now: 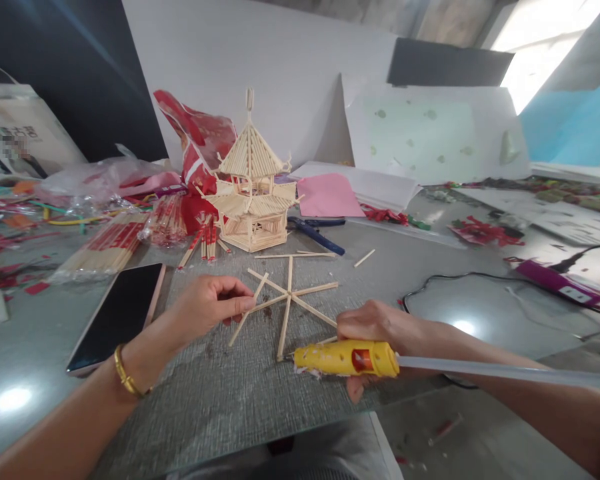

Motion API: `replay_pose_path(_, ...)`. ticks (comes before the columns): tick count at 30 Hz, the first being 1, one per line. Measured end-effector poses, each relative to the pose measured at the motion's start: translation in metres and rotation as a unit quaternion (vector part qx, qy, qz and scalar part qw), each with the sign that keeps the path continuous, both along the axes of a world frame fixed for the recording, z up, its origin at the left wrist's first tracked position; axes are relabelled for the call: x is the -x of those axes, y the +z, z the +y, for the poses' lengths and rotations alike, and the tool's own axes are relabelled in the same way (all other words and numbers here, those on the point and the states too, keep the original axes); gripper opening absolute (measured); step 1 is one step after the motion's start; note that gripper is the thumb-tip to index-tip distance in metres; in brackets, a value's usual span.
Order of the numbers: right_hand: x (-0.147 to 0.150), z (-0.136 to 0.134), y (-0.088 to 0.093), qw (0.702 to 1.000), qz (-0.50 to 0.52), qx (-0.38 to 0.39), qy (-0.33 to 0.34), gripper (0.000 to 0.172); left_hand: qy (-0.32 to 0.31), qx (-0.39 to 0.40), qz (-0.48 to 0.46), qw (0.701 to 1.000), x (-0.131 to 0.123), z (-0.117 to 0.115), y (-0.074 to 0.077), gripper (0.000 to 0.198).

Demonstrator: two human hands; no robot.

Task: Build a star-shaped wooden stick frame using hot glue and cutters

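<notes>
My left hand (213, 303) pinches a thin wooden stick (237, 332) between thumb and fingers. This stick lies slantwise across the left arm of a star-shaped frame (290, 272) of several sticks joined at the middle, flat on the table. My right hand (375, 321) is closed around a yellow hot glue gun (325, 358), a long translucent glue stick (460, 365) running out of its back. The gun's nozzle is at the lower end of the frame's front arm; whether they touch I cannot tell. Behind the frame stands a two-tiered pagoda model (253, 200) built of sticks.
A phone (117, 317) lies beside my left forearm. Blue-handled pliers (317, 235) rest by the pagoda. Bundled chopsticks (105, 247) and plastic bags (100, 180) fill the left. A purple power strip (560, 283) with a black cable (460, 275) is at right.
</notes>
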State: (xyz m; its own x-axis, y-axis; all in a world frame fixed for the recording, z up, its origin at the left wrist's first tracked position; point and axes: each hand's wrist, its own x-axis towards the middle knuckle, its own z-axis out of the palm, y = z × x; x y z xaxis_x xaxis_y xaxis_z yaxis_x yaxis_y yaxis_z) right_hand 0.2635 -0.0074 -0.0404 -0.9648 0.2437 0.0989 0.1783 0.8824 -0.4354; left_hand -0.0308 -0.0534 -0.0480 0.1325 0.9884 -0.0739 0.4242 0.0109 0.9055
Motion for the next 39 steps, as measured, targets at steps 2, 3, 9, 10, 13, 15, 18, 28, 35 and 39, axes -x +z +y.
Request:
replay_pose_path(2,-0.004,0.000,-0.001,1.000,0.003,0.013,-0.004,0.041,-0.002,0.001,0.002,1.000,0.000,0.000,0.001,0.024)
replay_pose_path(3,-0.005,0.000,-0.001,1.000,0.005,0.021,-0.007,0.039,-0.002,0.001,0.004,1.000,0.000,0.000,0.001,0.023)
replay_pose_path(9,-0.008,-0.001,0.002,0.999,0.025,0.027,-0.005,0.036,-0.003,0.002,0.008,1.000,0.000,0.000,0.002,0.023)
replay_pose_path(10,-0.008,-0.001,0.002,0.999,0.027,0.022,-0.005,0.037,-0.001,0.005,0.009,1.000,-0.001,0.000,0.002,0.023)
replay_pose_path(13,-0.008,-0.002,0.002,1.000,0.021,0.014,-0.009,0.037,0.008,0.010,0.010,1.000,-0.001,-0.001,0.002,0.024)
replay_pose_path(15,-0.009,-0.003,0.002,1.000,0.014,0.022,-0.008,0.036,0.009,0.011,0.015,1.000,0.000,-0.001,0.002,0.025)
replay_pose_path(18,-0.012,-0.004,0.002,0.999,0.006,0.035,-0.013,0.036,0.003,0.012,0.023,1.000,0.001,0.000,0.001,0.026)
replay_pose_path(28,-0.024,-0.003,-0.002,0.999,0.008,0.009,-0.033,0.038,0.006,0.017,0.006,1.000,0.001,-0.001,0.000,0.025)
replay_pose_path(35,-0.027,-0.006,0.004,0.998,0.009,0.054,-0.030,0.031,0.007,0.019,0.013,1.000,0.001,0.000,-0.001,0.026)
replay_pose_path(39,-0.034,-0.004,-0.002,0.998,0.003,0.040,-0.049,0.036,0.005,0.023,0.019,1.000,0.000,0.000,0.000,0.026)
